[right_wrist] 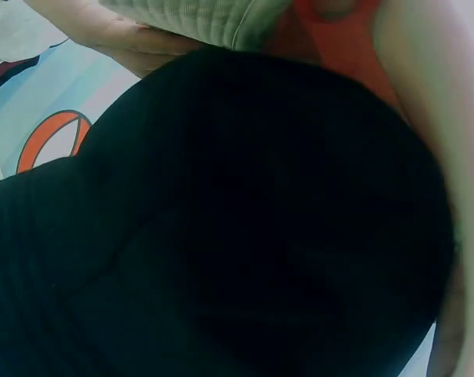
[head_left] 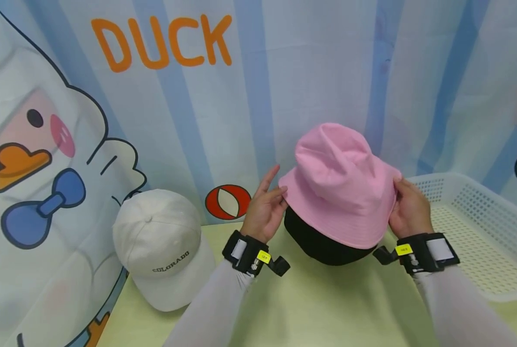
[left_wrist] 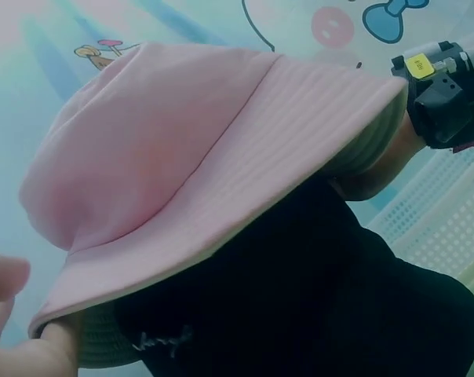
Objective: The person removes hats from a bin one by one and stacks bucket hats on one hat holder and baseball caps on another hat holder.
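Both hands hold a pink bucket hat [head_left: 341,188] by opposite sides of its brim, crown up. My left hand [head_left: 265,209] pinches the left edge, with one finger stretched away from the fabric. On the right edge, my right hand [head_left: 410,207] grips the brim between thumb and fingers. Directly below, a black hat [head_left: 323,243] shows under the pink brim, its upper part covered. In the left wrist view, small light lettering [left_wrist: 162,342] marks the black fabric, and the pink brim's pale underside shows. The black hat fills most of the right wrist view.
A white cap [head_left: 156,241] lettered COLORADO stands on the light green table [head_left: 328,308] at the left. To the right is a white perforated basket [head_left: 493,202]. Behind hangs a blue-and-white striped curtain [head_left: 310,58] with a duck print.
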Action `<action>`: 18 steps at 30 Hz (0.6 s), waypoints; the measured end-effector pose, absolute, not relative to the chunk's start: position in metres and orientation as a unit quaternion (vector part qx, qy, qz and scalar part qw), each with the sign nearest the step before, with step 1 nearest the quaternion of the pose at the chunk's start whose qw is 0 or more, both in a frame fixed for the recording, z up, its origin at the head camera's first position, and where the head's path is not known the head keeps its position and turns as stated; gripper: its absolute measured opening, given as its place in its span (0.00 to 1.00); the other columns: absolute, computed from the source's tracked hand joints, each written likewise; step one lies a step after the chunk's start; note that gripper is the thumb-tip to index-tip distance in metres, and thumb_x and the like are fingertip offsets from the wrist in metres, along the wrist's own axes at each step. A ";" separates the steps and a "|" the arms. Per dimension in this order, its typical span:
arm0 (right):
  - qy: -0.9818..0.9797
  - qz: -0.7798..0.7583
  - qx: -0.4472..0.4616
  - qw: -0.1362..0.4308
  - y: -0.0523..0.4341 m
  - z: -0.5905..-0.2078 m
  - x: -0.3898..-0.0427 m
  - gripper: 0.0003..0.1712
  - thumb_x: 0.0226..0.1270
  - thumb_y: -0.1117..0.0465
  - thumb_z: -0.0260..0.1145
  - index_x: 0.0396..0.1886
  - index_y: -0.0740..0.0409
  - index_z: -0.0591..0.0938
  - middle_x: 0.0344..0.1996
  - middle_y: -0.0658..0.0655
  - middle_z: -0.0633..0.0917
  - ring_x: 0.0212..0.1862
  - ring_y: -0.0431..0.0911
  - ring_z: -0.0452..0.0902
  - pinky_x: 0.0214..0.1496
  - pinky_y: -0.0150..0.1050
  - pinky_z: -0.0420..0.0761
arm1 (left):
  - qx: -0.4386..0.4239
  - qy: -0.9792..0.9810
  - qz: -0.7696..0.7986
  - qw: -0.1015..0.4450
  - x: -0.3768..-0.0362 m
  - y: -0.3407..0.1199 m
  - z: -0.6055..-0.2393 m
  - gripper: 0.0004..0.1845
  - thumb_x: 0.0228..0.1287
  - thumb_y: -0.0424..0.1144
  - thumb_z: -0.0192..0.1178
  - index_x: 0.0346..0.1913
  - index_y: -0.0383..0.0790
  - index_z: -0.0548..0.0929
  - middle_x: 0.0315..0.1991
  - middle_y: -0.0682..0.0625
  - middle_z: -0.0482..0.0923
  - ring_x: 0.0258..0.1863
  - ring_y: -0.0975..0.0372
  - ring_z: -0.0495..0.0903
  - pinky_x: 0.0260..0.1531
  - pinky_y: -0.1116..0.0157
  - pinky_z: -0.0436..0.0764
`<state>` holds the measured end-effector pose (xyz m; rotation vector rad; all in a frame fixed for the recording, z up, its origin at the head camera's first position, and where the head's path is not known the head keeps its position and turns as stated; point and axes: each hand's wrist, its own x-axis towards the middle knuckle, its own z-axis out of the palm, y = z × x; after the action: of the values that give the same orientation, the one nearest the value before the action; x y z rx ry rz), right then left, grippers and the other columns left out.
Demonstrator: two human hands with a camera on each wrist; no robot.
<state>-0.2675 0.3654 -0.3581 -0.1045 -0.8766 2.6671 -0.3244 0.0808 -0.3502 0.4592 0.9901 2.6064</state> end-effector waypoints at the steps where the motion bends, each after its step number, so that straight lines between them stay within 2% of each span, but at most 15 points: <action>1: -0.306 0.937 -0.043 0.164 0.366 -0.360 -0.269 0.39 0.80 0.62 0.52 0.82 0.54 0.46 0.82 0.46 0.49 0.80 0.34 0.46 0.79 0.27 0.52 | 0.153 0.344 0.913 0.156 -0.325 0.082 -0.352 0.32 0.75 0.20 0.44 0.77 0.48 0.64 0.58 0.44 0.70 0.45 0.63 0.76 0.50 0.73 0.80; 5: -0.319 0.932 -0.068 0.159 0.368 -0.367 -0.271 0.38 0.82 0.61 0.50 0.82 0.52 0.45 0.82 0.44 0.47 0.81 0.33 0.43 0.80 0.27 0.49 | 0.112 0.338 0.921 0.160 -0.326 0.087 -0.361 0.33 0.74 0.21 0.45 0.78 0.46 0.61 0.68 0.41 0.67 0.61 0.59 0.74 0.64 0.69 0.77; 7: -0.323 0.931 -0.069 0.157 0.368 -0.371 -0.271 0.38 0.82 0.61 0.49 0.83 0.52 0.44 0.82 0.44 0.46 0.81 0.33 0.42 0.80 0.27 0.49 | 0.090 0.345 0.920 0.160 -0.327 0.090 -0.365 0.33 0.75 0.22 0.47 0.79 0.43 0.58 0.71 0.40 0.66 0.64 0.58 0.73 0.67 0.66 0.74; 10: -0.317 0.933 -0.072 0.154 0.369 -0.375 -0.272 0.38 0.82 0.62 0.49 0.83 0.52 0.43 0.83 0.44 0.45 0.81 0.33 0.42 0.80 0.26 0.49 | 0.071 0.363 0.915 0.163 -0.328 0.092 -0.372 0.30 0.76 0.25 0.49 0.78 0.36 0.58 0.71 0.39 0.67 0.63 0.59 0.75 0.68 0.65 0.73; 13: -0.308 0.935 -0.085 0.151 0.370 -0.380 -0.274 0.37 0.82 0.63 0.49 0.82 0.53 0.45 0.82 0.44 0.47 0.80 0.33 0.44 0.80 0.26 0.50 | 0.063 0.383 0.905 0.171 -0.329 0.094 -0.378 0.25 0.77 0.28 0.49 0.74 0.31 0.64 0.69 0.40 0.71 0.60 0.60 0.79 0.64 0.65 0.76; 18: -0.335 0.926 -0.105 0.141 0.373 -0.386 -0.275 0.37 0.82 0.62 0.49 0.82 0.54 0.46 0.82 0.45 0.48 0.80 0.33 0.45 0.79 0.25 0.51 | 0.050 0.417 0.889 0.184 -0.327 0.097 -0.386 0.20 0.78 0.32 0.51 0.68 0.32 0.73 0.57 0.46 0.81 0.51 0.63 0.83 0.54 0.68 0.83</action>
<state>-0.2750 0.3727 -0.3864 -0.3043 -0.9668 2.6724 -0.3269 0.0968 -0.3856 0.1408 1.1748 2.5070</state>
